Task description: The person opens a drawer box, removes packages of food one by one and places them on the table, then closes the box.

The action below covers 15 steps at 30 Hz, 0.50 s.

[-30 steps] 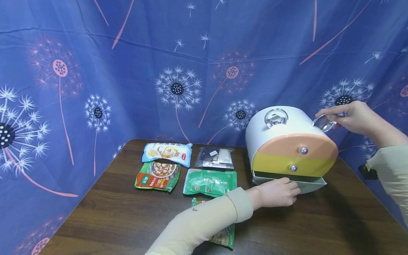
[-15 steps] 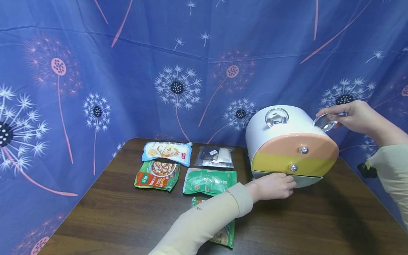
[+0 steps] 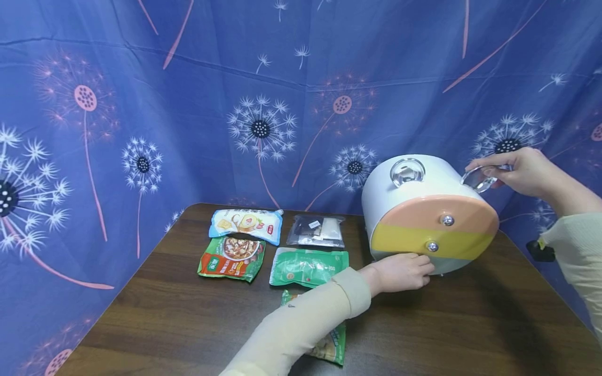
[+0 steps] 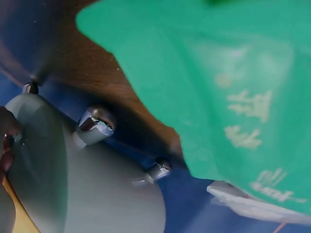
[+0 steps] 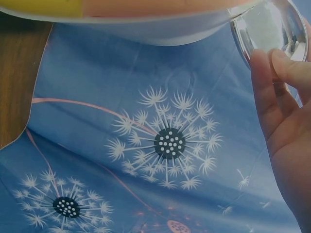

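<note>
A small rounded white drawer box (image 3: 414,190) stands at the right of the table, with peach, yellow and grey-green drawer fronts. My left hand (image 3: 406,272) is at the lowest, grey-green drawer (image 3: 449,265), which sits flush with the others. In the left wrist view, its fingertips pinch a small silver knob (image 4: 7,140) at the frame's left edge; the head view hides that knob. My right hand (image 3: 529,172) grips a shiny round ear-shaped handle (image 3: 477,181) on the box's top right, thumb and fingers on its rim (image 5: 265,31). A matching handle (image 3: 407,172) rises at the top left.
Left of the box lie a green pouch (image 3: 308,266), a clear bag (image 3: 317,231), a blue-and-white pouch (image 3: 245,224) and a red-and-green packet (image 3: 232,258). Another green packet (image 3: 335,345) is partly under my left sleeve. A blue dandelion cloth (image 3: 197,130) hangs behind the wooden table (image 3: 188,324).
The grey-green bottom drawer has slid in from partly pulled out to closed, my left hand moving inward with it. My right hand has kept its hold on the round handle.
</note>
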### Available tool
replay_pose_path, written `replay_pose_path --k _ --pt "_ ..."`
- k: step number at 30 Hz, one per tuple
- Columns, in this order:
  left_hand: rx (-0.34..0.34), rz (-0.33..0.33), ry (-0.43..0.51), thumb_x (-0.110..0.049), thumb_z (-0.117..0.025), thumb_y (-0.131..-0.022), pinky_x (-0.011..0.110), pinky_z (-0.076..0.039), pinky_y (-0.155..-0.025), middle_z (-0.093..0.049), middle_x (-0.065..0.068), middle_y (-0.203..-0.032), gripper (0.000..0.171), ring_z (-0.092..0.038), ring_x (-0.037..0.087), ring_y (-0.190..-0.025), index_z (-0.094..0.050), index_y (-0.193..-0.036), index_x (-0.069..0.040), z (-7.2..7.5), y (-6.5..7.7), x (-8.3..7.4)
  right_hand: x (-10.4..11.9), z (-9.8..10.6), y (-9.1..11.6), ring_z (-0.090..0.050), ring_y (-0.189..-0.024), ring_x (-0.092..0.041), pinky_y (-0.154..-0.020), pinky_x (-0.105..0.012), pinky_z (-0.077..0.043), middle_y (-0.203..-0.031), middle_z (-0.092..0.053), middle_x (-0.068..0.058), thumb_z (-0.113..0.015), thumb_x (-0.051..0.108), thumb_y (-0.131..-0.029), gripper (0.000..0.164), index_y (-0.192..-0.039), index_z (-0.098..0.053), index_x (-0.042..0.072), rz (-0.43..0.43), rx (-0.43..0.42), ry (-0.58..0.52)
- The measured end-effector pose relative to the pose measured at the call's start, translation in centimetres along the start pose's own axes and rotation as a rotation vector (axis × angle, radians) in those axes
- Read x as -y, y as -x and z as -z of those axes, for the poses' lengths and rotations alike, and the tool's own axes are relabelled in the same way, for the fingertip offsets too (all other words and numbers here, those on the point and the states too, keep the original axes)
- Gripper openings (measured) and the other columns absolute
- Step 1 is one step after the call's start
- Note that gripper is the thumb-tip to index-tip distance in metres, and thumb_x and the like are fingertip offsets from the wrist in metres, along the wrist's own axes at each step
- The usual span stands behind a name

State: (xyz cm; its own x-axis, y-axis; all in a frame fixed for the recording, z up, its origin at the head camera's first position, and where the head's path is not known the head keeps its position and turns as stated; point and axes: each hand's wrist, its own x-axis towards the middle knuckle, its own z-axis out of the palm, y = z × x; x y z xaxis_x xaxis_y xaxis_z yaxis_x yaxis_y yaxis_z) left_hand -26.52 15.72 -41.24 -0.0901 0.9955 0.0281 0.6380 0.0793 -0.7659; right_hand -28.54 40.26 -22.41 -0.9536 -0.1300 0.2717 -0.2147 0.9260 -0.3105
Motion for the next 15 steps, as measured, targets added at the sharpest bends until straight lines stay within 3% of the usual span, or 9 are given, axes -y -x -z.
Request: replay_pose_path --k 4,7,11,15 --pt "0.039 0.009 0.076 -0.015 -0.034 -0.102 0.023 -0.035 -0.099 -0.052 -0.005 -0.126 0.036 -0.044 0.014 -0.114 -0.057 -0.128 -0.025 0.1 0.3 -0.1 -0.1 -0.3 0.0 -0.066 -0.068 -0.028 -0.048 -0.033 -0.044 -0.086 -0.071 -0.017 -0.051 0.020 -0.097 0.030 -0.123 -0.062 0.010 0.005 0.009 0.010" --pt "0.065 0.011 0.124 -0.017 -0.034 -0.102 0.023 -0.033 -0.102 -0.051 -0.005 -0.127 0.035 -0.042 0.013 -0.116 -0.056 -0.128 -0.026 0.5 0.7 0.0 -0.3 -0.4 0.1 -0.066 -0.069 -0.031 -0.056 -0.046 -0.050 -0.088 -0.070 -0.020 -0.051 0.016 -0.097 0.031 -0.125 -0.060 0.007 0.009 0.006 -0.003" --pt "0.087 0.026 0.192 -0.018 -0.036 -0.102 0.022 -0.032 -0.103 -0.049 -0.006 -0.131 0.034 -0.041 0.012 -0.118 -0.053 -0.130 -0.028 1.2 1.2 0.4 -0.4 -0.5 0.1 -0.064 -0.062 -0.011 -0.064 -0.058 -0.049 -0.094 -0.068 -0.023 -0.052 0.012 -0.096 0.030 -0.125 -0.060 0.008 0.033 -0.017 -0.019" --pt "0.081 0.076 0.306 -0.019 -0.039 -0.101 0.021 -0.030 -0.105 -0.046 -0.006 -0.137 0.036 -0.039 0.010 -0.123 -0.048 -0.135 -0.029 2.2 2.3 1.2 -0.3 -0.6 0.1 -0.057 -0.057 0.004 -0.065 -0.057 -0.050 -0.106 -0.064 -0.028 -0.053 0.010 -0.095 0.038 -0.133 -0.055 0.014 0.061 -0.034 -0.017"
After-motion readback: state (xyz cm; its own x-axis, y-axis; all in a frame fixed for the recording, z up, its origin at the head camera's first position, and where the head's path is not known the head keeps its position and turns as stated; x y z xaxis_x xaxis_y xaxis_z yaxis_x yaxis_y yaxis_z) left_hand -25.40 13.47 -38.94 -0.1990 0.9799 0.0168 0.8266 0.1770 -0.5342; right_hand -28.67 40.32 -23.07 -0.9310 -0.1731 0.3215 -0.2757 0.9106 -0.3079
